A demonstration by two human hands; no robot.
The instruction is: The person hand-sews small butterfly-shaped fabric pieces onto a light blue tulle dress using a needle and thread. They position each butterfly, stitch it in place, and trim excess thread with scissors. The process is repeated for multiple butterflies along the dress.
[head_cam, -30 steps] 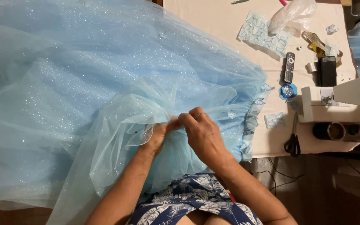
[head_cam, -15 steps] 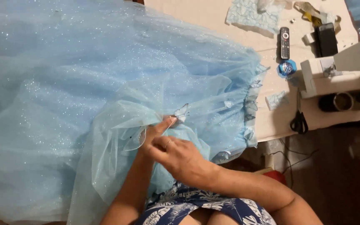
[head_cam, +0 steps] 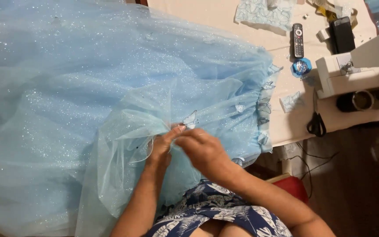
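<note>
A big light-blue glittery tulle skirt (head_cam: 88, 87) covers the table and my lap. My left hand (head_cam: 162, 147) pinches a fold of the tulle near a small blue butterfly decoration (head_cam: 190, 119). My right hand (head_cam: 200, 149) is right beside it, fingers closed at the same spot, touching the left fingertips. Whether a needle or thread is between the fingers cannot be seen. Several more butterfly pieces (head_cam: 265, 105) sit along the gathered waistband at the right.
On the beige table (head_cam: 207, 17) lie a remote control (head_cam: 298, 40), a dark phone (head_cam: 343, 34), a blue round object (head_cam: 301, 67), black scissors (head_cam: 316, 123), fabric scraps (head_cam: 259, 12) and a white sewing machine (head_cam: 365, 66). Cables hang by a red box (head_cam: 292, 186).
The view has shifted down and left. My right hand slid from above the fold to below and right of it. A butterfly decoration now shows at my fingertips.
</note>
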